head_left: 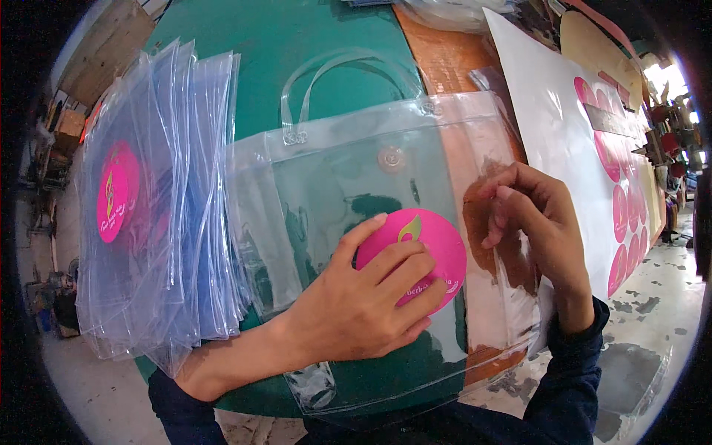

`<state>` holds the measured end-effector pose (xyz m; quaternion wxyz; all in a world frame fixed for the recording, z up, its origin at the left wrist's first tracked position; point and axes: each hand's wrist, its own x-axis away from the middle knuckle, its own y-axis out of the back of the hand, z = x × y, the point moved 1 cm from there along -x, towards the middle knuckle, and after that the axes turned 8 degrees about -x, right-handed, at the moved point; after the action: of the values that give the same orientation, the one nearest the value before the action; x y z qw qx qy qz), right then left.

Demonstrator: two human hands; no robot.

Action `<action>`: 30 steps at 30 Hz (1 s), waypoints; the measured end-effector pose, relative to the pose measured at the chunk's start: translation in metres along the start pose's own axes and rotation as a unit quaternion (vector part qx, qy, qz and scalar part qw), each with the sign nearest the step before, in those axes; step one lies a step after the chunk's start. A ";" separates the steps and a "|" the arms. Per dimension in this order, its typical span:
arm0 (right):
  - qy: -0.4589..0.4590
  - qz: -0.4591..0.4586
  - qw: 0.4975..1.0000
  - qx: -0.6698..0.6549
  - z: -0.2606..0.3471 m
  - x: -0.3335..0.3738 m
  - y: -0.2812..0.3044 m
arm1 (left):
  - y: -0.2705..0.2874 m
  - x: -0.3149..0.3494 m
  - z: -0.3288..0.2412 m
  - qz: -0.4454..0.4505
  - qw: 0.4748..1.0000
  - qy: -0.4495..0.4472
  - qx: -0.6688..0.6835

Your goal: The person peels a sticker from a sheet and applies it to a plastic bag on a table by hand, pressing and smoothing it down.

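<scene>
Your left hand (356,300) lies flat, fingers spread, pressing a round pink sticker (426,248) onto the clear plastic bag (326,185) at the table's (297,44) near edge. Your right hand (530,215) (fingers curled, holding nothing) rests on the bag beside the sticker, and a stack of finished bags (156,208) sits along the left edge.

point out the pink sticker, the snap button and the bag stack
pink sticker (437,241), head view, bare upper right part
snap button (391,158), head view, its centre
bag stack (159,215), head view, middle of top bag
</scene>
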<state>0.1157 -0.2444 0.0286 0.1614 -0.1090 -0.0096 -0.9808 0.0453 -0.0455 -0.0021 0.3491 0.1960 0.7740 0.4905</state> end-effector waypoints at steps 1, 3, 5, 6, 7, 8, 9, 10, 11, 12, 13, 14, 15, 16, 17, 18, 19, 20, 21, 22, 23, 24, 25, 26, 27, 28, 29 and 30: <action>-0.015 0.009 0.999 0.027 0.005 0.003 0.000 | 0.001 0.000 -0.001 0.000 1.000 0.004 -0.005; -0.029 0.021 0.998 0.053 0.003 0.005 0.000 | 0.002 -0.001 -0.002 0.006 1.000 0.017 -0.016; 0.030 0.024 0.999 0.020 -0.005 0.006 -0.001 | 0.001 -0.003 -0.005 0.012 0.999 0.027 -0.025; 0.029 0.023 0.999 0.020 -0.004 0.006 -0.001 | 0.001 -0.005 -0.007 0.020 0.998 0.040 -0.053; 0.017 0.026 1.000 -0.006 -0.003 0.005 -0.001 | 0.000 -0.006 -0.009 0.029 0.995 0.052 -0.082; 0.004 0.026 0.999 -0.031 -0.001 0.005 0.000 | 0.001 -0.007 -0.008 0.029 0.995 0.051 -0.077; 0.000 0.023 0.999 -0.029 0.000 0.005 0.002 | 0.001 -0.010 -0.005 0.019 0.994 0.057 -0.090; 0.000 0.010 0.998 -0.061 0.001 0.003 0.005 | 0.001 -0.012 -0.003 0.010 0.993 0.063 -0.103; -0.002 0.000 0.995 -0.095 0.000 0.001 0.008 | 0.000 -0.015 -0.002 0.013 0.993 0.065 -0.097; -0.009 -0.002 0.995 -0.095 -0.003 -0.002 0.011 | -0.002 -0.018 -0.001 -0.003 0.993 0.076 -0.085; -0.013 -0.007 0.995 -0.101 -0.006 -0.005 0.016 | -0.004 -0.021 0.001 -0.020 0.993 0.088 -0.074; -0.014 -0.011 0.994 -0.106 -0.007 -0.007 0.020 | -0.006 -0.025 0.002 -0.019 0.993 0.089 -0.071; -0.003 -0.011 0.994 -0.110 -0.010 -0.008 0.022 | -0.007 -0.029 0.003 -0.019 0.996 0.067 -0.051; -0.005 -0.011 0.994 -0.109 -0.009 -0.005 0.021 | -0.008 -0.032 0.003 -0.018 0.998 0.046 -0.031; 0.005 -0.018 0.996 -0.089 -0.011 -0.005 0.019 | -0.012 -0.033 0.006 -0.018 0.998 0.046 -0.031; 0.015 -0.024 0.997 -0.070 -0.012 -0.006 0.018 | -0.016 -0.033 0.009 -0.028 0.999 0.039 -0.025; 0.016 -0.024 0.997 -0.072 -0.014 -0.008 0.017 | -0.019 -0.034 0.011 -0.039 0.999 0.032 -0.020; 0.020 -0.026 0.997 -0.066 -0.015 -0.008 0.017 | -0.021 -0.035 0.010 -0.038 0.999 0.033 -0.020; 0.024 -0.027 0.998 -0.060 -0.015 -0.008 0.016 | -0.021 -0.036 0.010 -0.063 0.998 0.022 -0.019; 0.024 -0.027 0.997 -0.061 -0.015 -0.008 0.015 | -0.021 -0.036 0.009 -0.087 0.996 0.010 -0.018; 0.028 -0.023 0.998 -0.053 -0.015 -0.007 0.016 | -0.021 -0.037 0.009 -0.087 0.996 0.008 -0.016; 0.032 -0.019 0.998 -0.045 -0.015 -0.006 0.017 | -0.021 -0.038 0.009 -0.093 0.996 0.003 -0.013; 0.032 -0.021 0.998 -0.045 -0.016 -0.006 0.018 | -0.021 -0.038 0.009 -0.098 0.995 -0.002 -0.009; 0.031 -0.018 0.998 -0.051 -0.016 -0.006 0.017 | -0.020 -0.037 0.009 -0.098 0.995 -0.004 -0.009; 0.029 -0.015 0.998 -0.058 -0.016 -0.007 0.017 | -0.019 -0.037 0.010 -0.077 0.997 -0.002 -0.014; 0.029 -0.016 0.998 -0.058 -0.017 -0.007 0.017 | -0.018 -0.036 0.010 -0.057 0.998 -0.001 -0.019; 0.027 -0.017 0.998 -0.061 -0.017 -0.007 0.016 | -0.017 -0.036 0.010 -0.056 0.998 -0.002 -0.019; 0.025 -0.018 0.997 -0.064 -0.017 -0.007 0.016 | -0.017 -0.036 0.010 -0.048 0.999 -0.001 -0.020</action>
<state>0.1235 -0.2587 0.0103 0.1369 -0.0946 0.0553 -0.9845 0.0778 -0.0701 -0.0070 0.3767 0.1521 0.7725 0.4881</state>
